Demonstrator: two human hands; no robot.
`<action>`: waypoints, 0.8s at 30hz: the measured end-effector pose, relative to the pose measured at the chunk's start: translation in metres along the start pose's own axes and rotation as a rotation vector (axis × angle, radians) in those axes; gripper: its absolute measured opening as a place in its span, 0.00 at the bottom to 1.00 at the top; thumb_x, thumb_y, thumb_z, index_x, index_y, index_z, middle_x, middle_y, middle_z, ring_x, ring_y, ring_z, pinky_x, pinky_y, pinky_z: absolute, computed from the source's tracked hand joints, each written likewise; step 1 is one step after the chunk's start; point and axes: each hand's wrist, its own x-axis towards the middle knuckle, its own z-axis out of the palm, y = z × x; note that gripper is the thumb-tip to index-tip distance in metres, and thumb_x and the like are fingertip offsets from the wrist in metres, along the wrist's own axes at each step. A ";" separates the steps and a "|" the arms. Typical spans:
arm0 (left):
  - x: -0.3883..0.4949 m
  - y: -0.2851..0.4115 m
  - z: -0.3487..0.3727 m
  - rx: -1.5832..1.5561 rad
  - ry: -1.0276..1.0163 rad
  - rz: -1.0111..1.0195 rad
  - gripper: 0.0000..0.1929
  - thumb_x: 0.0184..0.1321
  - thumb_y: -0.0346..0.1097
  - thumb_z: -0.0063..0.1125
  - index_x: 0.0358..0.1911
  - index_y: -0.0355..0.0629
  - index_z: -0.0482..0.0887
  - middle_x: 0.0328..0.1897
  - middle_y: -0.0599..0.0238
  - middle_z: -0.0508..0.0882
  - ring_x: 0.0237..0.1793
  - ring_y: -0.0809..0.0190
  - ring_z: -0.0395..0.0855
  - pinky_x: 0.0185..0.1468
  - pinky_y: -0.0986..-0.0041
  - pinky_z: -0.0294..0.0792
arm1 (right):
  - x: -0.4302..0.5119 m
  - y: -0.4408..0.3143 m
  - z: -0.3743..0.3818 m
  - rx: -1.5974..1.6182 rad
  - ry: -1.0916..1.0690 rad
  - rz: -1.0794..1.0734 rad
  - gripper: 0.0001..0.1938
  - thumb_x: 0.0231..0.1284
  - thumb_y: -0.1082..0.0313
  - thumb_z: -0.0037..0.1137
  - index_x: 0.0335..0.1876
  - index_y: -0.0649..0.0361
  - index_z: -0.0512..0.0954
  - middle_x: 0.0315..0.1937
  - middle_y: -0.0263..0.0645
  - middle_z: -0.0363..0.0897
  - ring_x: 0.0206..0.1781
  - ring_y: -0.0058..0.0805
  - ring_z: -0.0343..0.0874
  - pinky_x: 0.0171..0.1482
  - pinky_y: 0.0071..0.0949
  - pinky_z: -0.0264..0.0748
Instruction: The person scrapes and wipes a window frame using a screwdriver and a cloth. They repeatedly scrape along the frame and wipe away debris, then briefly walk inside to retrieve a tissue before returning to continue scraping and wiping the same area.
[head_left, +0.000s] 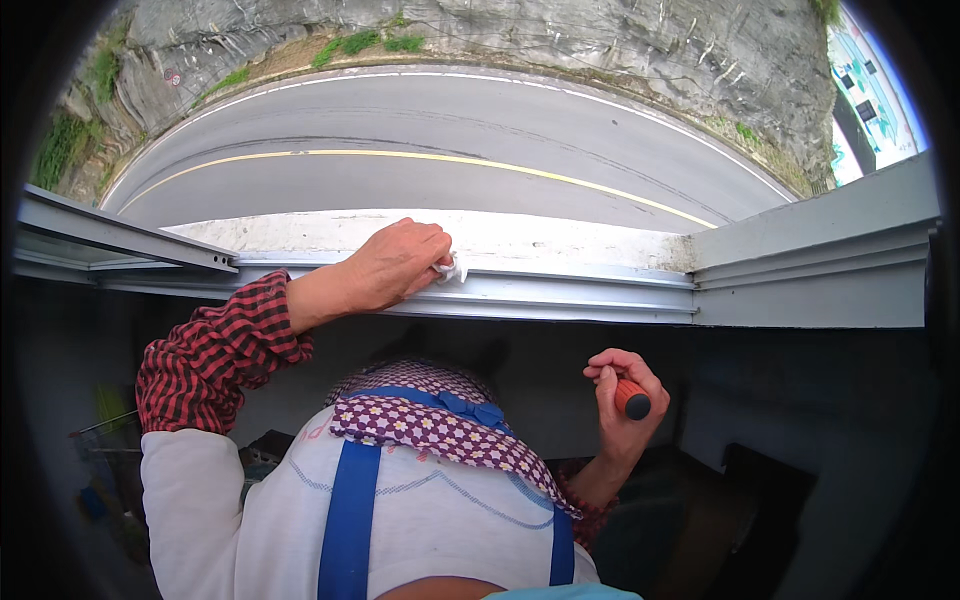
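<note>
My left hand (382, 262) reaches over the aluminium window track (570, 293) and pinches a crumpled white tissue or cloth (453, 268). The wad touches the upper part of the track, beside the white outer sill (570, 238), which has dark dirt marks. Lower and to the right, my right hand (616, 431) is wrapped around an orange-red handle (631, 396) with a black end, perhaps a screwdriver's. The far part of that tool is hidden by my fingers and the dark background.
A sliding window sash (127, 234) stands at the left, and the window's side frame (810, 251) rises at the right. Outside are a road (450, 112) with a yellow line and a rock wall (570, 34). A patterned apron (442, 431) covers my front.
</note>
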 end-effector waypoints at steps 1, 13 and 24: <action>-0.012 -0.005 -0.006 0.022 -0.015 -0.028 0.10 0.54 0.28 0.59 0.36 0.42 0.72 0.36 0.60 0.78 0.40 0.52 0.78 0.45 0.64 0.67 | 0.002 -0.004 -0.002 0.062 -0.035 -0.007 0.06 0.54 0.85 0.50 0.33 0.69 0.79 0.28 0.39 0.81 0.31 0.23 0.82 0.35 0.19 0.77; -0.102 -0.043 -0.060 -0.429 -0.029 -0.717 0.04 0.57 0.25 0.58 0.34 0.39 0.78 0.32 0.62 0.79 0.36 0.60 0.76 0.47 0.72 0.68 | 0.025 0.000 -0.035 0.201 -0.110 -0.043 0.05 0.55 0.84 0.48 0.33 0.73 0.77 0.29 0.44 0.81 0.30 0.25 0.81 0.35 0.20 0.76; -0.080 -0.034 -0.071 0.014 -0.188 -0.511 0.05 0.59 0.29 0.56 0.38 0.43 0.78 0.34 0.59 0.78 0.37 0.47 0.78 0.42 0.62 0.71 | 0.053 0.012 -0.037 0.182 -0.171 -0.069 0.02 0.59 0.85 0.48 0.34 0.71 0.71 0.33 0.48 0.80 0.31 0.28 0.80 0.34 0.22 0.77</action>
